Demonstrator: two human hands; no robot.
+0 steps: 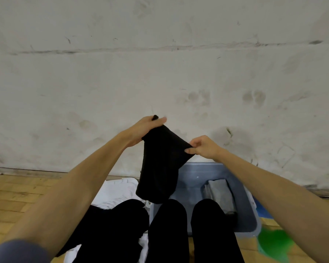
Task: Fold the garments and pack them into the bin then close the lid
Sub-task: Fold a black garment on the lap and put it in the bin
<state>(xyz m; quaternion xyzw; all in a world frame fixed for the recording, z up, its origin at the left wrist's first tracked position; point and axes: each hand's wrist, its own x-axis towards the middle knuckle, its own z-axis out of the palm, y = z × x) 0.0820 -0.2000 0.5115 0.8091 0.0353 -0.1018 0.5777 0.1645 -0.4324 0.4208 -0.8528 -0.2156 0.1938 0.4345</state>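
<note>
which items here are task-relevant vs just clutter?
Job:
black garment, held up by left hand and right hand
bin
grey folded garment in bin
white garments

Lying about:
green patch on floor
wall

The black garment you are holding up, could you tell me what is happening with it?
A person holds a black fabric garment up in the air, the left hand gripping one top corner and the right hand pinching the other. Below it, an open blue-grey plastic bin already holds a folded grey garment.
</note>
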